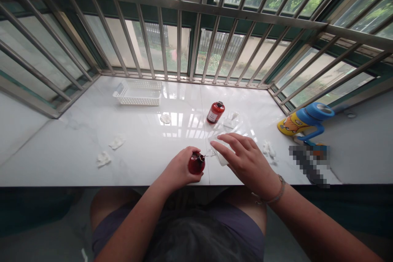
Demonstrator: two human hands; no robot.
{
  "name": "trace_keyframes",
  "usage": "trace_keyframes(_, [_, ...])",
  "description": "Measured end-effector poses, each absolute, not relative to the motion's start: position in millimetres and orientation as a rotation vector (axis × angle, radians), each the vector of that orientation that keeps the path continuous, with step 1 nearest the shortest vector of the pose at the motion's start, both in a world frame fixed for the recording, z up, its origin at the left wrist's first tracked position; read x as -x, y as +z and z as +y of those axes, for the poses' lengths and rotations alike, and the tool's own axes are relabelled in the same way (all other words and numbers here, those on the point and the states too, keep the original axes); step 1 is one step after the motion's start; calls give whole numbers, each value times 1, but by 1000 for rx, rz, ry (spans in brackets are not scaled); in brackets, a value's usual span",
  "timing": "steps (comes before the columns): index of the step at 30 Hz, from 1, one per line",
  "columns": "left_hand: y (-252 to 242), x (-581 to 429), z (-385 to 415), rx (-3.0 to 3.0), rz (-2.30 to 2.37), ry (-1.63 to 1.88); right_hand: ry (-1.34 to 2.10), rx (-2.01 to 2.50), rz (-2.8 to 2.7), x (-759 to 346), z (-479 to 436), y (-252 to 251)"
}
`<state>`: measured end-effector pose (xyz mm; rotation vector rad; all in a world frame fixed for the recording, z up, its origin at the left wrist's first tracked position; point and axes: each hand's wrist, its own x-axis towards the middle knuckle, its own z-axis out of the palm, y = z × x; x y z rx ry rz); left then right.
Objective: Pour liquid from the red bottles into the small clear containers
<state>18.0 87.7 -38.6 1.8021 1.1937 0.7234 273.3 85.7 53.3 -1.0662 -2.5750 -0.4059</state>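
Observation:
My left hand (181, 168) is wrapped round a small dark red bottle (195, 163) near the counter's front edge. The bottle's narrow mouth is uncovered and tilts toward the right. My right hand (244, 159) grips a clear, whitish container (221, 157); its thin transparent tip reaches the mouth of the bottle. The thumb and part of this container are hidden under the hand, so its exact kind is unclear. Beyond both hands, a second red bottle (215, 113) with a white label stands upright. A clear plastic piece (231, 119) lies beside it.
A white perforated basket (138, 93) sits at the back left. Crumpled white tissues (117, 142) are scattered on the white counter (73, 139). At the right, a yellow and blue flask (303, 118) leans by the wall, near a blurred-out dark object (310, 166). Metal bars (178, 45) close off the back.

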Motion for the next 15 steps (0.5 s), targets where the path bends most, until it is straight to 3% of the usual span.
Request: trace_keyframes(15, [-39,-17,88,-1798,1190,734,-444,1053,-2587,-272,87,55])
